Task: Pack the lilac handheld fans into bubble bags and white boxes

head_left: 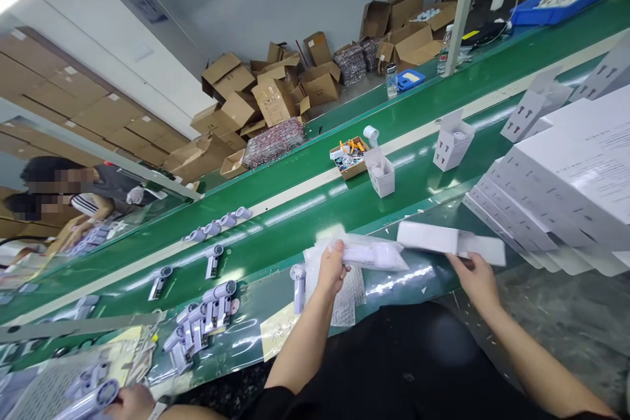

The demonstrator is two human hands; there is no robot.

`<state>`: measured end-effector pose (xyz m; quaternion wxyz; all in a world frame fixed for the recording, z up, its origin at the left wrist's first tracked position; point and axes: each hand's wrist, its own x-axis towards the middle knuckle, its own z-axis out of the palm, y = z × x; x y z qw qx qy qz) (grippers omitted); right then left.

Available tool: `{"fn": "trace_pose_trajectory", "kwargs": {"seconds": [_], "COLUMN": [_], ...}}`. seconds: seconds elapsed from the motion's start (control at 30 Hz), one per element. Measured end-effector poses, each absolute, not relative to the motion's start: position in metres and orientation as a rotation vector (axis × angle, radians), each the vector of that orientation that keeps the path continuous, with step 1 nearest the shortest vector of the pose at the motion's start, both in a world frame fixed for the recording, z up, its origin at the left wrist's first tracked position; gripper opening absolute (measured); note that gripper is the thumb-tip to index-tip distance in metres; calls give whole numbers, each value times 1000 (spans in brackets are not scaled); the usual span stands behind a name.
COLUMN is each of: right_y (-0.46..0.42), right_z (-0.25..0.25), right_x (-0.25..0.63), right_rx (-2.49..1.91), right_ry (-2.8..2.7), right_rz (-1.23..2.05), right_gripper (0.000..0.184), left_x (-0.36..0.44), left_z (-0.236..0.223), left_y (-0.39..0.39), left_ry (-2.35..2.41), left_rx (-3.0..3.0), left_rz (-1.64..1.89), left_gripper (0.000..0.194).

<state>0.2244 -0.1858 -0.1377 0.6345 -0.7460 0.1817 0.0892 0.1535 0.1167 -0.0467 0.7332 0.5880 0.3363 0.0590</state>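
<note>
My left hand is closed around one end of a handheld fan wrapped in a clear bubble bag. In my right hand is a white box, lying on its side with its flap stretched to the right. The bagged fan's far end is close to the left end of this box. Below my left hand lie flat bubble bags. An unwrapped lavender fan rests beside them on the bench.
Stacked white flattened boxes stand at the right. Open white boxes and a small carton of parts sit on the green belt. Several fans lie left. A co-worker's hand holds a fan at bottom left.
</note>
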Motion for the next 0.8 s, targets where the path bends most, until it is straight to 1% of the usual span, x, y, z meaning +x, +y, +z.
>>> {"fn": "trace_pose_trajectory", "kwargs": {"seconds": [0.07,0.1,0.2,0.27,0.33,0.43,0.47,0.53,0.63,0.7,0.8], "right_y": [-168,-157,-126,-111,-101,-92,-89,-85,-83,-85,-92], "right_z": [-122,-116,-104,-104,-109,-117,-118,-118,-118,-123,-132], "right_x": [221,222,229,230,226,215,212,208,207,208,210], "right_rx": [-2038,-2129,-2134,-2123,-2124,-2112,-2101,-2073,-2051,-2034,-1970], "right_ry": [31,-161,-640,-816,-869,-843,-851,-921,-1004,-999,-993], "right_rz": [52,-38,-73,-72,-107,-186,-191,-154,-79,-83,-105], "right_gripper": [40,38,32,30,31,32,31,27,27,30,35], "left_x": [152,154,163,168,168,159,157,158,167,171,162], "left_z": [-39,-34,-20,-11,-3,4,6,7,4,-1,-15], "left_y": [130,133,128,120,112,99,93,77,56,49,47], "left_ry": [734,709,558,485,476,449,413,330,244,168,-86], "left_rx": [1182,1140,1151,1315,1613,2221,2421,2736,2947,2989,3023], "left_rz": [158,172,172,157,216,347,332,184,-69,-73,7], "left_gripper": [56,56,53,49,44,33,30,28,34,40,42]}}
